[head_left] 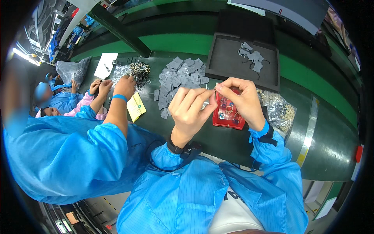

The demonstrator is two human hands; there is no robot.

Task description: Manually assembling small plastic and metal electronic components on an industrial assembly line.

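Small part (213, 90), pinched between closed fingertips of left hand (191, 109) and right hand (239, 97); if grip is loosened, loss into red tray (228, 123) is risked.

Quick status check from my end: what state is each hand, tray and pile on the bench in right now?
Left hand: raised, fingers pinched on a small part, too small to identify.
Right hand: raised, fingers meeting the left at the same part.
Red tray: open, holding small components, under the hands.
Black tray: open, a few grey pieces in it.
Grey pieces pile: loose, spread on the green bench.
Clear bag: open, holding metal parts.
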